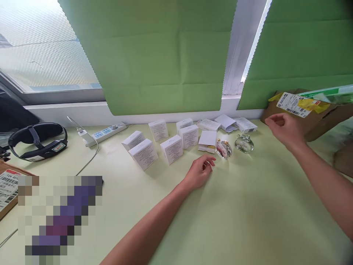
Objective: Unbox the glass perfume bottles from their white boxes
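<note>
My left hand (200, 171) rests low over the table, fingers loosely curled and apart, holding nothing. Just past its fingertips stands a glass perfume bottle (224, 148) with a pinkish look and a gold-coloured top. A white carton (207, 141) with its near end open, something gold inside, is beside that bottle. Farther right is a second, clear perfume bottle (244, 144). My right hand (285, 129) is raised near the cardboard box at the right, its fingers pinched together. Whatever lies between those fingertips, if anything, cannot be made out.
Several printed white cartons (172, 150) stand left of the bottles, with more lying behind (244, 125). A cardboard box (317, 121) is at right. Along the left are a black headband device (38, 142), a power strip (106, 133), a cable and a blurred-out purple patch.
</note>
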Motion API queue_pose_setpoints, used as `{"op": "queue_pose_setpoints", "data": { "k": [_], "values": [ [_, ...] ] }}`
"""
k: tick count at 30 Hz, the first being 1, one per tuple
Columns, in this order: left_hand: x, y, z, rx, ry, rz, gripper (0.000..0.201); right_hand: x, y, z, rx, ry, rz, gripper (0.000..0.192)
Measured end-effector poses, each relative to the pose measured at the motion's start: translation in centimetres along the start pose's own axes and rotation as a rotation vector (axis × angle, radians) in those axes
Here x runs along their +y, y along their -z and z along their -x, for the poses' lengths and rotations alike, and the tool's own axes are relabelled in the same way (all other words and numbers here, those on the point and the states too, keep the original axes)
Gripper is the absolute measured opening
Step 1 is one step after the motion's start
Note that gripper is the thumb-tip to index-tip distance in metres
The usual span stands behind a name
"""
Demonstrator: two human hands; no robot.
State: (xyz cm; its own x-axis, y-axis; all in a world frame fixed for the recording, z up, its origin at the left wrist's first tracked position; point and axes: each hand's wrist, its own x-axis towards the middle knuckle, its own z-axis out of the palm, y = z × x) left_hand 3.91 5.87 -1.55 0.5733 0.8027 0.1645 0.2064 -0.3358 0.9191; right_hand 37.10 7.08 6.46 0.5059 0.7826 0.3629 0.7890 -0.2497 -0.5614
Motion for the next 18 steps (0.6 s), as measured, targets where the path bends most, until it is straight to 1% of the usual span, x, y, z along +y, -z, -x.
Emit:
{"op": "queue_pose_setpoints", "data": {
  "k": [2, 4, 5, 7, 9, 10, 12, 13, 16, 17, 18],
  "values": [
    [0.1, 0.0, 0.1, -0.008, 0.005, -0.033, 0.035, 1.2, -1.9, -4.4, -0.091, -0.074, 0.061, 0.047],
    [0.1, 0.0, 0.1, -0.010, 0.000, -0.064, 0.033, 2.1, -4.6, -7.6, -0.174, -0.125, 0.122, 0.039],
    [0.1, 0.1, 0.2, -0.011, -0.005, -0.079, 0.032, 2.4, -6.0, -8.6, -0.208, -0.137, 0.142, 0.038],
    [0.0, 0.1, 0.2, -0.013, -0.010, -0.108, 0.031, 2.8, -8.3, -9.7, -0.254, -0.137, 0.165, 0.038],
    [0.0, 0.1, 0.2, -0.017, -0.006, -0.126, 0.030, 3.0, -9.5, -10.1, -0.272, -0.120, 0.171, 0.039],
    [0.0, 0.1, 0.2, -0.016, -0.001, -0.128, 0.030, 3.1, -9.6, -10.2, -0.270, -0.110, 0.170, 0.039],
    [0.0, 0.2, 0.1, -0.012, 0.008, -0.116, 0.030, 3.4, -8.9, -10.2, -0.251, -0.090, 0.162, 0.041],
    [0.1, 0.2, 0.1, -0.008, 0.011, -0.107, 0.030, 3.7, -8.2, -10.2, -0.240, -0.075, 0.153, 0.049],
    [0.1, 0.2, 0.0, 0.009, 0.012, -0.091, 0.029, 4.8, -5.1, -9.4, -0.226, -0.022, 0.124, 0.090],
    [0.2, 0.2, 0.0, 0.014, 0.011, -0.088, 0.029, 5.2, -4.0, -8.9, -0.222, -0.011, 0.123, 0.099],
    [0.2, 0.2, -0.1, 0.016, 0.009, -0.084, 0.028, 5.5, -3.0, -8.3, -0.210, -0.004, 0.126, 0.103]
  ]
}}
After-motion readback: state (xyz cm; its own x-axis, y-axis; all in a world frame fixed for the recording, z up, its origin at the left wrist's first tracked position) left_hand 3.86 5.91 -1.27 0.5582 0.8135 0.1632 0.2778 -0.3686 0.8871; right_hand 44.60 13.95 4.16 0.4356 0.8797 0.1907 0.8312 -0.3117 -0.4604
